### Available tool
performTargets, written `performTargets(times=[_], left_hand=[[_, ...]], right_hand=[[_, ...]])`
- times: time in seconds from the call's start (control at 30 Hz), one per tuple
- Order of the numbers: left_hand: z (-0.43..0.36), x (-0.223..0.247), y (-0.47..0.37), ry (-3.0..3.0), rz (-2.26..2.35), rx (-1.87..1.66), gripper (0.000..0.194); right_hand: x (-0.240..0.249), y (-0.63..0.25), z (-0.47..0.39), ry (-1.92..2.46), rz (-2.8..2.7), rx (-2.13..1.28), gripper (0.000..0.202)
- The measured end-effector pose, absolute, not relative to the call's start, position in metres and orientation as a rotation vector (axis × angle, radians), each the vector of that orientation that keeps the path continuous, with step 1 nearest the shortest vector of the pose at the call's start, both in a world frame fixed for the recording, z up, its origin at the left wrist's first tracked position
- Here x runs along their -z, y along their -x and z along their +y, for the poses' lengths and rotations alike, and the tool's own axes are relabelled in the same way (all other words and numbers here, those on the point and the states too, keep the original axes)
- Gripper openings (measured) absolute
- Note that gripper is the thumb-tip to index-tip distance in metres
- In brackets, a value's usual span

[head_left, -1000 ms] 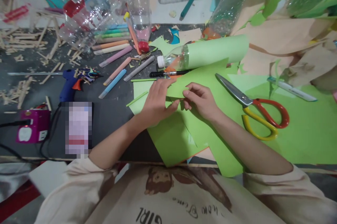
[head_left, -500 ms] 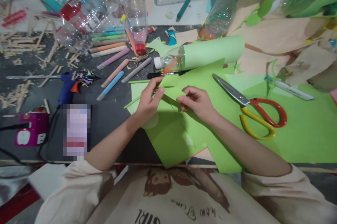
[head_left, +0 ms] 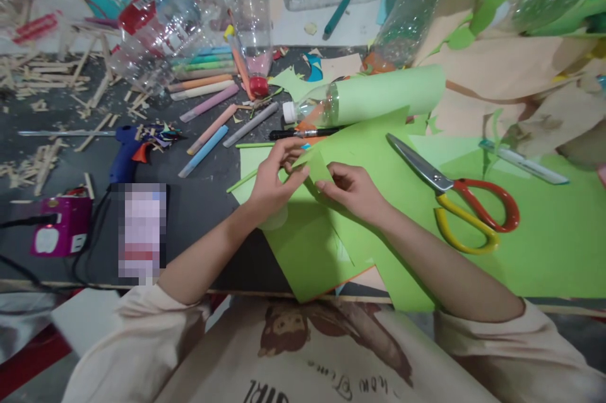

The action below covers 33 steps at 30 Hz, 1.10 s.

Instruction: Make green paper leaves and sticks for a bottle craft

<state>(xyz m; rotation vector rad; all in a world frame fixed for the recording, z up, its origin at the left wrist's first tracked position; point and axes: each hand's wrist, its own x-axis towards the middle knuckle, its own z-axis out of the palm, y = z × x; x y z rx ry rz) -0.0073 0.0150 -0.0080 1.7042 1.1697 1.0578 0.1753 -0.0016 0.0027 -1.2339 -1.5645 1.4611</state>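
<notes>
A small piece of green paper (head_left: 318, 162) is pinched between my two hands. My left hand (head_left: 277, 179) grips its left side with thumb and fingers. At its right side my right hand (head_left: 353, 190) has thumb and curled fingers pressed on the edge. Beneath both hands lie large green sheets (head_left: 303, 251). Scissors (head_left: 445, 185) with red and yellow handles rest open on the green paper to the right. Just beyond my hands lies a plastic bottle (head_left: 364, 100) wrapped in light green paper, near a black pen (head_left: 298, 134).
At the left are a blue glue gun (head_left: 124, 153), a purple box (head_left: 61, 226) with cables, a phone (head_left: 142, 229) and wooden sticks (head_left: 38, 78). Several markers (head_left: 203, 147) and clear bottles (head_left: 250, 11) lie farther back. A capped pen (head_left: 525, 163) and peach paper (head_left: 511, 68) are at the right.
The small green paper has turned and now spans between both hands. My right fingers have closed on its edge. The whole view has shifted slightly.
</notes>
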Motion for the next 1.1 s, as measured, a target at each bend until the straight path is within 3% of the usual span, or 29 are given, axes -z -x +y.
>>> performTargets(times=[0.13,0.23,0.3,0.53,0.73,0.93,1.1], left_hand=[[0.017,0.008,0.008,-1.596,1.351,-1.150,0.047],[0.018,0.008,0.008,-1.546,1.362,-1.170,0.054],[0.019,0.008,0.007,-1.526,1.333,-1.175,0.053],[0.021,0.013,0.003,-1.417,1.287,-1.244,0.041],[0.023,0.012,0.004,-1.440,1.206,-1.255,0.044],[0.018,0.008,0.004,-1.486,1.125,-1.152,0.040],[0.015,0.002,0.004,-1.458,1.110,-1.032,0.029]], right_hand=[[-0.005,-0.175,-0.001,1.189,-1.657,-1.424,0.045],[-0.003,-0.176,-0.001,1.177,-1.606,-1.439,0.033],[0.000,-0.176,-0.002,1.152,-1.537,-1.438,0.027],[0.007,-0.180,-0.005,0.933,-1.656,-1.526,0.054],[0.003,-0.182,-0.005,0.863,-1.612,-1.564,0.031],[0.008,-0.177,-0.001,1.002,-1.382,-1.622,0.055],[0.008,-0.174,0.001,1.055,-1.382,-1.617,0.048]])
